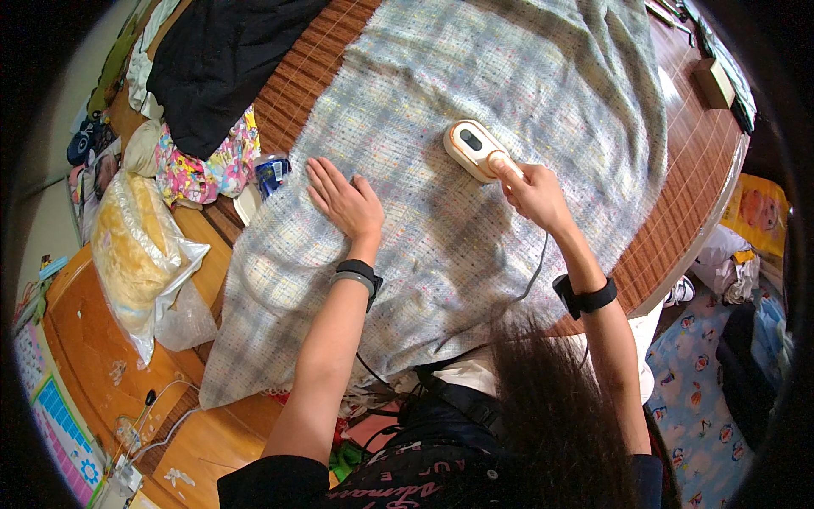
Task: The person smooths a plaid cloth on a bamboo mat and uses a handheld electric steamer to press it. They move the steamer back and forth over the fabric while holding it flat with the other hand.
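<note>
A grey and white plaid cloth point(407, 229), flecked with colour, is spread over the table and hangs over its near edge. My left hand point(346, 200) lies flat on it near the left edge, fingers stretched out and holding nothing. Farther right, my right hand point(536, 193) grips the near end of a small white handheld iron point(473, 149) with a dark oval window on top. The iron rests on the cloth, its underside hidden. A grey cord point(537, 270) runs from under my right hand toward my body. Wrinkles show in the cloth's far right part.
Left of the cloth lie a dark blue can point(272, 175), a colourful printed cloth point(208, 165) and a black garment point(225, 64). A clear bag with yellow stuffing point(136, 246) stands beside them. A small box point(714, 83) sits at the far right of the brown striped tabletop point(657, 225).
</note>
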{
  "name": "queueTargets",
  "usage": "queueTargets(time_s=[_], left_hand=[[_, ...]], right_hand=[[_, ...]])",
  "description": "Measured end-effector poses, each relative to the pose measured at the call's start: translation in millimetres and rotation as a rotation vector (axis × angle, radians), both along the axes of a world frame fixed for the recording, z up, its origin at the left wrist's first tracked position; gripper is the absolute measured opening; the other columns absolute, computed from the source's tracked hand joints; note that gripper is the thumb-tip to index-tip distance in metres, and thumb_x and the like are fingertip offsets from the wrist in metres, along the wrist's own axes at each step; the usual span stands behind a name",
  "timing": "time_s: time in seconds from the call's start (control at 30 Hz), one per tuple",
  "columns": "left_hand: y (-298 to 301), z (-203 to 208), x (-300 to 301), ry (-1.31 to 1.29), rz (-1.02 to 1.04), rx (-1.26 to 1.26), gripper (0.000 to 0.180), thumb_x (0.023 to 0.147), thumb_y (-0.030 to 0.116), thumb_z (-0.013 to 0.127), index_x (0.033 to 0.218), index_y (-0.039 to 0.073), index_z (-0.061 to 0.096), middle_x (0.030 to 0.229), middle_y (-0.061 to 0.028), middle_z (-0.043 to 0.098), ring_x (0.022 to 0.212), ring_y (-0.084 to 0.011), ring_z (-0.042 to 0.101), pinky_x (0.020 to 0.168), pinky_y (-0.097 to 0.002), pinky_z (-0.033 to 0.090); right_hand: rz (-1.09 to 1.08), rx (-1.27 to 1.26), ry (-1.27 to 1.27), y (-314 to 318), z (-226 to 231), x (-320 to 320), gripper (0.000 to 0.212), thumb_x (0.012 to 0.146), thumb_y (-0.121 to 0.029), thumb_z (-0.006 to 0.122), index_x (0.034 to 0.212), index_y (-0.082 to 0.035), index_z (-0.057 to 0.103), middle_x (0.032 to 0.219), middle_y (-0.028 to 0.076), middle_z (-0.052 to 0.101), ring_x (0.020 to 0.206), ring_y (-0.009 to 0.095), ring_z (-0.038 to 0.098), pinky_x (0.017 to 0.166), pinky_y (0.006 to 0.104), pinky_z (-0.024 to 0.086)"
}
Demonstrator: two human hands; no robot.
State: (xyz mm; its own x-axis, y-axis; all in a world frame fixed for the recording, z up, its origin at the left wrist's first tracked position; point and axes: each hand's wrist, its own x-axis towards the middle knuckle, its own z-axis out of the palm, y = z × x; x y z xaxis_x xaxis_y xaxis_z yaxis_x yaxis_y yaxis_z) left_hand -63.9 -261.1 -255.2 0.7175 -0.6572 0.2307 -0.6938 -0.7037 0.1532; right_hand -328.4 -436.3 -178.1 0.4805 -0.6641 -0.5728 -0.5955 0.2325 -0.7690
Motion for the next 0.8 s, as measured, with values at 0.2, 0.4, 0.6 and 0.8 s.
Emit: queueTargets(time_s=[0.2,0.4,0.6,0.8], left_hand=[[0.1,0.3,0.8,-0.009,0.004,0.005,0.07,0.101,0.028,0.047,0.16,-0.004,0.027,0.171,-0.0188,0.02,0.158,-0.0309,0.019,0.127,-0.0486,0.011],[-0.5,-0.2,0.8,-0.003,-0.003,-0.005,0.07,0.101,0.028,0.047,0.16,-0.004,0.027,0.17,-0.0195,0.021,0.158,-0.0311,0.019,0.127,-0.0488,0.011],[0.0,-0.2,0.0,-0.006,0.0,-0.013,0.07,0.1,0.027,0.048,0.16,-0.004,0.028,0.17,-0.0197,0.022,0.158,-0.0311,0.02,0.127,-0.0486,0.011],[0.7,-0.7,-0.2,-0.009,-0.009,-0.004,0.07,0.101,0.028,0.047,0.16,-0.004,0.028,0.17,-0.0194,0.021,0.158,-0.0308,0.019,0.127,-0.0483,0.011]], right_hand=[[-0.07,0.05,0.01,1.9,0.7,-12.1,0.068,0.096,-0.065,0.06,0.072,-0.001,0.065,0.058,0.002,0.056,0.054,0.012,0.053,0.053,0.0323,0.043],[0.0,-0.132,0.161,21.1,14.0,-10.9,0.074,0.094,-0.069,0.059,0.07,0.0,0.067,0.056,0.005,0.057,0.054,0.017,0.056,0.054,0.0376,0.047],[0.25,0.029,0.092,56.9,27.8,-19.8,0.071,0.096,-0.065,0.06,0.08,0.003,0.072,0.057,0.011,0.061,0.055,0.022,0.06,0.057,0.0412,0.049],[0.255,-0.1,0.079,61.0,15.7,-30.4,0.073,0.095,-0.065,0.06,0.083,0.006,0.072,0.055,0.018,0.055,0.053,0.029,0.06,0.057,0.0438,0.048]])
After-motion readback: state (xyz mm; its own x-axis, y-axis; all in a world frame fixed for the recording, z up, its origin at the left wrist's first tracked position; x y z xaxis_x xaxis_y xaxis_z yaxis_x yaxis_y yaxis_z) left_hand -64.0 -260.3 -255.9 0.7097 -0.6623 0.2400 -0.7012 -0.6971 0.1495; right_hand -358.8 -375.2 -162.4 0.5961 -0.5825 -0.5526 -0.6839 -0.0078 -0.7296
